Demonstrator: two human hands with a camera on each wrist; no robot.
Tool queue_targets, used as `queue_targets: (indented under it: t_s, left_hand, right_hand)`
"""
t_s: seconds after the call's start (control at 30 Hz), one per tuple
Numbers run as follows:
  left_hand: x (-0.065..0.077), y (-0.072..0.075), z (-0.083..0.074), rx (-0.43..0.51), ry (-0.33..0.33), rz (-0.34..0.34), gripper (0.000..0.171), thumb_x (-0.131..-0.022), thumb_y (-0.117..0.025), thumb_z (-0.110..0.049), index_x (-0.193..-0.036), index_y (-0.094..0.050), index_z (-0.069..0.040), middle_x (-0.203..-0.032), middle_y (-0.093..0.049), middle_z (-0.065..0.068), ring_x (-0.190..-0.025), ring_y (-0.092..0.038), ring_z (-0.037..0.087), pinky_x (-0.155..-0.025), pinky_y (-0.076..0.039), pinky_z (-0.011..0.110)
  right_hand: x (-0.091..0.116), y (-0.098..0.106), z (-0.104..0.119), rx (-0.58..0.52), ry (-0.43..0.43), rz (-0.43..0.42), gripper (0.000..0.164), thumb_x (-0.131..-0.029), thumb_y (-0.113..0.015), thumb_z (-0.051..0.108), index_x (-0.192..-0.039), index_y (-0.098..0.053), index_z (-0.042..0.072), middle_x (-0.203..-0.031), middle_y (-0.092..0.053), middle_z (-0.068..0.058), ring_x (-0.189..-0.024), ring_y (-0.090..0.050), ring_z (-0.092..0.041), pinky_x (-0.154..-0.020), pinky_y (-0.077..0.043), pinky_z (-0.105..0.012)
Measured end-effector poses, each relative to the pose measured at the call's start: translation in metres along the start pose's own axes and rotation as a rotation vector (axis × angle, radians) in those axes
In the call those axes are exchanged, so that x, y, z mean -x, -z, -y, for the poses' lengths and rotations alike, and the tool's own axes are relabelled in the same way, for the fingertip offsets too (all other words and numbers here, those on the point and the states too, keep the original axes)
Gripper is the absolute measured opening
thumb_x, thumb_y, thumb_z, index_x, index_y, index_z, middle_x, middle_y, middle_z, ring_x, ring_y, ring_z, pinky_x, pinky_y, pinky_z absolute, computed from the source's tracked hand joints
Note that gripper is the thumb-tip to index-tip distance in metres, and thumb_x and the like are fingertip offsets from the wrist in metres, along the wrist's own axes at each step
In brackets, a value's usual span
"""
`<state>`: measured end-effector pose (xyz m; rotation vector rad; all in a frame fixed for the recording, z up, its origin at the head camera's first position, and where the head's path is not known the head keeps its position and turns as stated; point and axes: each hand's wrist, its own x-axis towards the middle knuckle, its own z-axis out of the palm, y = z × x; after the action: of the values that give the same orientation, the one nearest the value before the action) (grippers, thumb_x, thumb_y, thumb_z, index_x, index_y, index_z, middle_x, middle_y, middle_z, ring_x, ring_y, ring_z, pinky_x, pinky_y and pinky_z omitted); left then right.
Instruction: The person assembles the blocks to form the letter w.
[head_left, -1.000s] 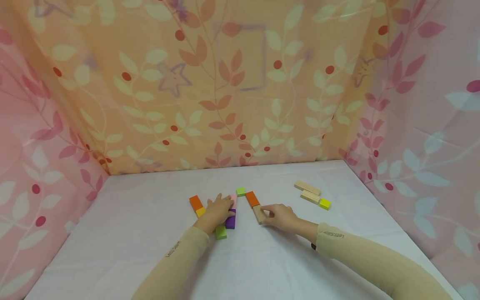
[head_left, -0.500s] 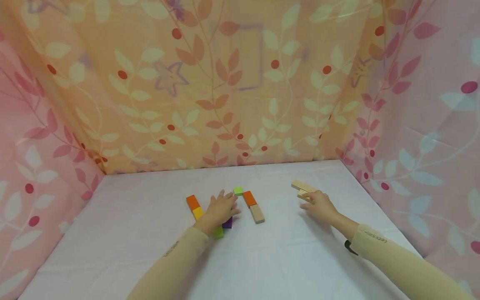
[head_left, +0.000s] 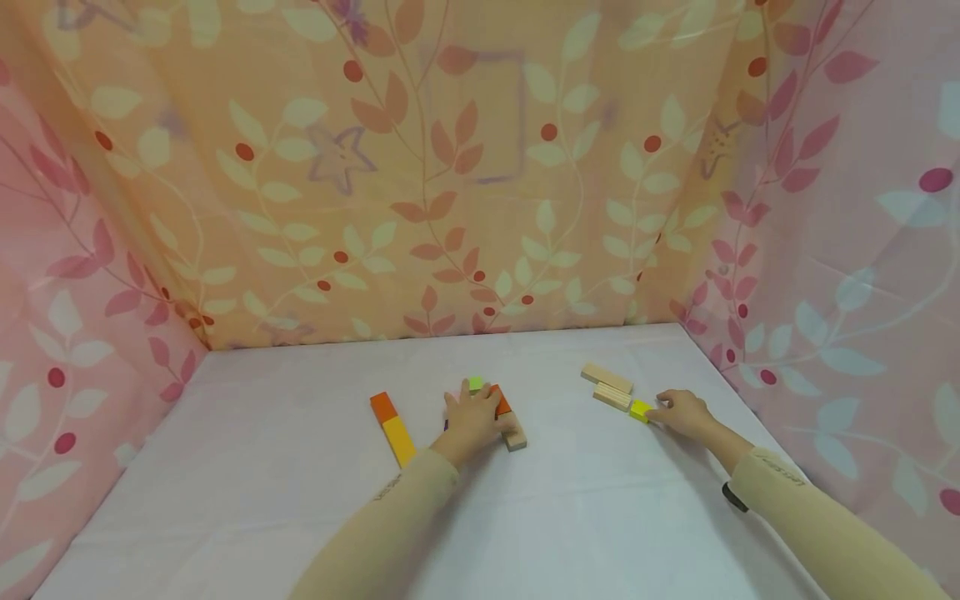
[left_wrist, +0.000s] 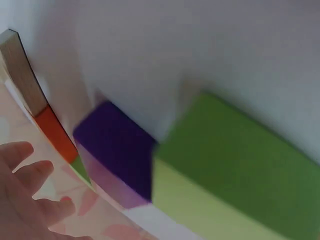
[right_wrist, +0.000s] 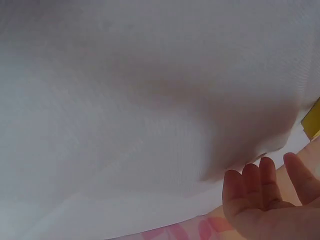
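Left hand (head_left: 472, 417), fingers spread, has slid from the purple block (left_wrist: 117, 150) onto the orange block (head_left: 501, 401); right hand (head_left: 682, 411) has shifted to pinch the yellow cube (head_left: 640, 409) on the worktop (head_left: 262, 500).

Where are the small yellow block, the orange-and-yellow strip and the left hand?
small yellow block (head_left: 640, 409): head view, top face.
orange-and-yellow strip (head_left: 393, 428): head view, near the colour join.
left hand (head_left: 474, 419): head view, back of hand.

Blocks (head_left: 606, 377) right of hands (head_left: 472, 421)
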<state>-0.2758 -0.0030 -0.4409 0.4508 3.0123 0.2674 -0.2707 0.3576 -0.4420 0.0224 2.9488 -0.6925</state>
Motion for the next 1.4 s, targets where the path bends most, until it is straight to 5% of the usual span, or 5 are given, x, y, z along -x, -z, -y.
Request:
queue_targets:
  t_s: [0.4, 0.67, 1.0, 1.4]
  left_hand:
    - [-0.007, -0.010, -0.011, -0.076, 0.052, 0.041, 0.063, -0.092, -0.053, -0.057, -0.143, -0.051, -0.021, -0.151, -0.042, -0.001, -0.144, -0.021, 0.036, -0.110, -0.015, 0.064]
    - [-0.006, -0.013, -0.011, -0.050, 0.051, 0.050, 0.058, -0.094, -0.054, -0.050, -0.143, -0.051, -0.020, -0.151, -0.042, 0.001, -0.143, -0.023, 0.036, -0.109, -0.016, 0.065]
    - [-0.006, -0.010, -0.010, -0.021, 0.049, 0.068, 0.062, -0.093, -0.054, -0.051, -0.145, -0.048, -0.018, -0.152, -0.040, 0.002, -0.144, -0.022, 0.037, -0.109, -0.015, 0.066]
    - [-0.003, -0.011, -0.010, -0.038, 0.040, 0.071, 0.065, -0.093, -0.052, -0.054, -0.147, -0.045, -0.017, -0.154, -0.036, 0.003, -0.144, -0.019, 0.038, -0.110, -0.014, 0.066]
  right_hand:
    - [-0.003, -0.007, -0.002, -0.055, 0.021, 0.011, 0.044, -0.086, -0.070, 0.019, -0.116, -0.060, -0.012, -0.111, -0.058, -0.034, -0.100, -0.053, -0.045, -0.085, -0.042, -0.060]
    - [0.001, -0.009, 0.002, -0.133, -0.007, -0.023, 0.045, -0.088, -0.068, 0.016, -0.116, -0.055, -0.017, -0.107, -0.059, -0.030, -0.097, -0.055, -0.040, -0.088, -0.046, -0.055]
    - [0.017, -0.013, 0.033, -0.297, -0.032, -0.096, 0.048, -0.087, -0.070, 0.014, -0.120, -0.054, -0.018, -0.104, -0.062, -0.026, -0.095, -0.057, -0.034, -0.085, -0.051, -0.045]
    - [0.026, -0.034, 0.074, -0.414, 0.066, -0.013, 0.041, -0.084, -0.075, 0.011, -0.114, -0.061, -0.014, -0.092, -0.065, -0.011, -0.086, -0.057, -0.021, -0.075, -0.050, -0.027]
